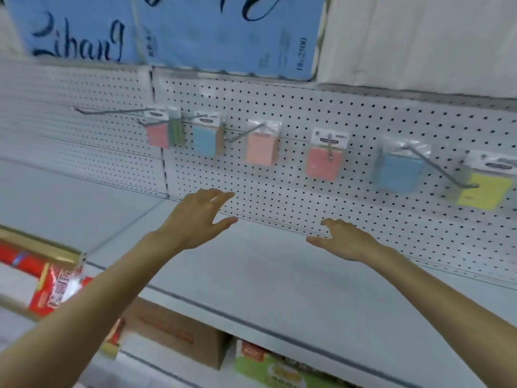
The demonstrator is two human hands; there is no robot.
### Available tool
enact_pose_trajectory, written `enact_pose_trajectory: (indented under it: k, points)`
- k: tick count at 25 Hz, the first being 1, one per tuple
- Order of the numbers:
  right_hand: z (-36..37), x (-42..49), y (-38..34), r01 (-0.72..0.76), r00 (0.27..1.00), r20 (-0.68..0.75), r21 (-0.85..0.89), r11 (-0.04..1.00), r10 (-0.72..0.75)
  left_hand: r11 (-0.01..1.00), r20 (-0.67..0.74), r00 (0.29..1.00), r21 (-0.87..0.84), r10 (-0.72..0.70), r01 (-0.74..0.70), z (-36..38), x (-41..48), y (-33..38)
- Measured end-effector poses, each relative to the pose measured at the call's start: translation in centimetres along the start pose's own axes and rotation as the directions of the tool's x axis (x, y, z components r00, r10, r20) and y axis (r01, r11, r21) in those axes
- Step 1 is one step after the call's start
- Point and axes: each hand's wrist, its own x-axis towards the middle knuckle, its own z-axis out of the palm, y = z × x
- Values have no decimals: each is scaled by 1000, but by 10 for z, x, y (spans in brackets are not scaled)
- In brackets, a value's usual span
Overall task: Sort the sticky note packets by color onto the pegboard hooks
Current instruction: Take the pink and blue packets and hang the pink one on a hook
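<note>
Sticky note packets hang on hooks across a white pegboard (279,197). From the left: a pink packet (157,135) with a green one (176,131) behind it, a blue packet (205,141), a peach packet (260,149), a pink packet (324,162), a blue packet (398,175) and a yellow packet (482,191). My left hand (195,217) is raised below the blue and peach packets, fingers spread, holding nothing. My right hand (342,239) hovers lower, below the pink packet, also open and empty.
An empty hook (112,111) juts from the pegboard at far left. A grey shelf (251,275) runs below the hands. Blue packages (195,32) lie on the shelf above. Cardboard boxes (173,331) and red packets (56,289) sit below.
</note>
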Motion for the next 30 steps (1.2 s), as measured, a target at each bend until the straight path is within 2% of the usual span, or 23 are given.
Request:
enact_pose_trajectory:
  k: [4,7,13,17,20,22,25,27,30]
  points:
    - [3,49,-61,58,998,11,75,995,-59,994,-14,994,10,-108,109,-6,-19,-73]
    - [4,92,-111,149,989,-31,132,980,-146,988,-8,990,49,-144,144,-1,-21,-125]
    - [8,176,-187,249,969,-83,323,913,-234,972,20,974,77,-226,224,0,10,-225]
    - [7,217,-218,197,980,-118,430,881,-162,955,-73,956,-117,-283,274,5,41,-271]
    - [9,233,-238,179,981,-149,488,854,-121,956,-44,962,-136,-269,261,17,66,-303]
    - [14,239,-251,140,982,-185,591,795,-36,935,-9,958,-220,-287,278,33,88,-331]
    - [21,246,-268,61,975,-189,735,675,118,818,75,945,-482,-319,315,55,116,-358]
    - [24,250,-278,50,961,-204,789,613,185,666,126,933,-669,-336,331,62,130,-364]
    - [29,259,-295,88,911,-247,899,429,331,470,207,930,-816,-304,336,66,147,-371]
